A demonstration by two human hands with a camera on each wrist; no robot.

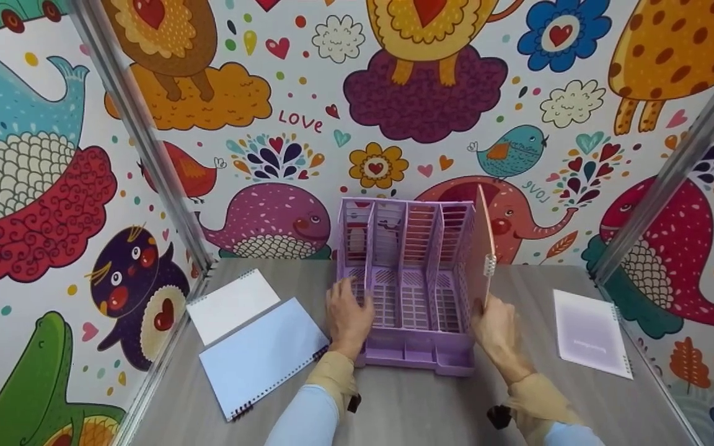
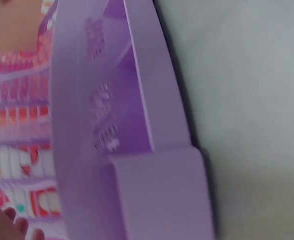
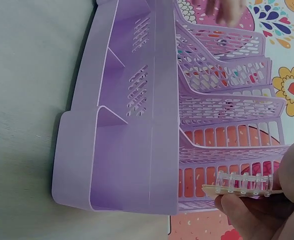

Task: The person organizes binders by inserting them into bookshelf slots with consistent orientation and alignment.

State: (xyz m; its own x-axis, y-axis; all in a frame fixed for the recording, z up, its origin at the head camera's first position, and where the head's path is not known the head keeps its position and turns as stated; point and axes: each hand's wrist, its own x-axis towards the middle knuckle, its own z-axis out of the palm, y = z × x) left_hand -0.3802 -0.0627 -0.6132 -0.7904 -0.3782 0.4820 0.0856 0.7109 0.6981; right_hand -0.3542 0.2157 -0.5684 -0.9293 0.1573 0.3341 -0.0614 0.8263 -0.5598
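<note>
A purple plastic desk file organizer (image 1: pixel 419 337) with slotted dividers stands at the middle back of the table. My right hand (image 1: pixel 498 328) pinches a thin tan notebook (image 1: pixel 484 248) by its lower edge and holds it upright beside the organizer's right wall. In the right wrist view, the notebook's clear ring binding (image 3: pixel 243 184) shows between thumb and fingers, by the end compartment. My left hand (image 1: pixel 349 316) is at the organizer's front left, its fingers loosely bent and holding nothing. Whether those fingertips touch the organizer, I cannot tell.
Left of the organizer lie a white spiral notebook (image 1: pixel 233 306) and a larger pale blue one (image 1: pixel 264 359). A white-and-lilac notebook (image 1: pixel 591 334) lies at the right. Patterned walls with metal posts (image 1: pixel 146 142) enclose the table (image 1: pixel 406 409).
</note>
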